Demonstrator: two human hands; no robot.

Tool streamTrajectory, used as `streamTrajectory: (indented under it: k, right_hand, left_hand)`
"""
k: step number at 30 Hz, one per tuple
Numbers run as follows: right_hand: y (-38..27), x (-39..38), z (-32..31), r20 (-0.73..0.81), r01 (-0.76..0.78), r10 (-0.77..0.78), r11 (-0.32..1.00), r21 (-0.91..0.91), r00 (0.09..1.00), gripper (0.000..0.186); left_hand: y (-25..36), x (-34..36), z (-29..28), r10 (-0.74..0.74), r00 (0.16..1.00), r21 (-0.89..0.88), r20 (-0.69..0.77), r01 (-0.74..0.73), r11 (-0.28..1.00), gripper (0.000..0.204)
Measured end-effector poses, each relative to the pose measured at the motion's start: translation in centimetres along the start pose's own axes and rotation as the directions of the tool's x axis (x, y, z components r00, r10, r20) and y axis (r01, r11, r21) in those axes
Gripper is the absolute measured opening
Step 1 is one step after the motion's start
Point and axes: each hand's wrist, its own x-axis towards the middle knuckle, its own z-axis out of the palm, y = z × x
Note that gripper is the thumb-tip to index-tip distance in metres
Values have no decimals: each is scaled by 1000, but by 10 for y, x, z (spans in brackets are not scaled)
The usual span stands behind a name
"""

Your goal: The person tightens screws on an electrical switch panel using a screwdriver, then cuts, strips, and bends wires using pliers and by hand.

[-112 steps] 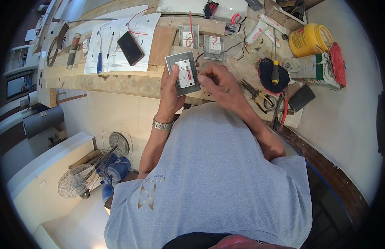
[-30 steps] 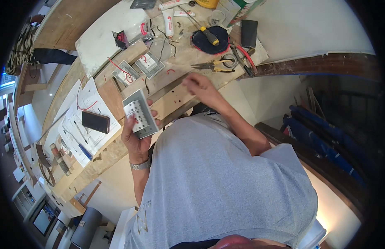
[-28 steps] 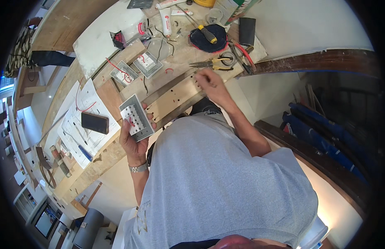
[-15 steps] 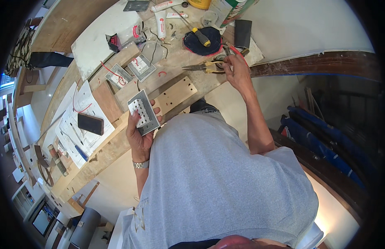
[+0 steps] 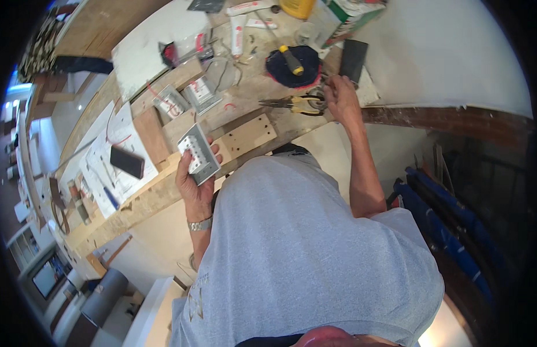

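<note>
One gray socket plate (image 5: 203, 163) is resting in the grip of the left hand (image 5: 193, 188); the right hand (image 5: 342, 99) is lying near yellow-handled pliers (image 5: 292, 103), its grip too unclear to tell.

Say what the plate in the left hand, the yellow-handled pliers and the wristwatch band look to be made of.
The plate in the left hand: smooth white inserts, probably plastic; its matte grey frame could be plastic or painted metal. The pliers: dark metal nose, likely steel; yellow-and-black grips, seemingly plastic or rubber. The wristwatch band: likely metal, given its silvery shine and links.
</note>
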Motion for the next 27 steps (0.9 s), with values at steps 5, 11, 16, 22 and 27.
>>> streamTrajectory:
  k: [5, 11, 16, 22, 27]
  right_hand:
    - [-4, 8, 2, 45, 40, -41, 999, 20, 998, 16]
    - [-15, 11, 4, 56, 31, -38, 992, 119, 998, 16]
    - [-15, 10, -5, 73, -5, -6, 988, 153, 997, 14]
    - [22, 6, -25, 24, -16, 18, 995, -96, 1000, 13]
    - [24, 3, -12, -18, -53, 53, 999, -12, 998, 19]
  left_hand:
    - [-5, 1, 7, -28, 999, -65, 28, 30, 997, 56]
    - [-6, -3, -2, 32, 999, -60, -42, -34, 998, 55]
    - [-5, -5, -14, 62, 996, -101, -60, -68, 992, 54]
    - [1, -4, -16, 59, 996, -95, -70, -65, 993, 53]
    - [4, 2, -17, 62, 994, -57, -90, -68, 996, 54]
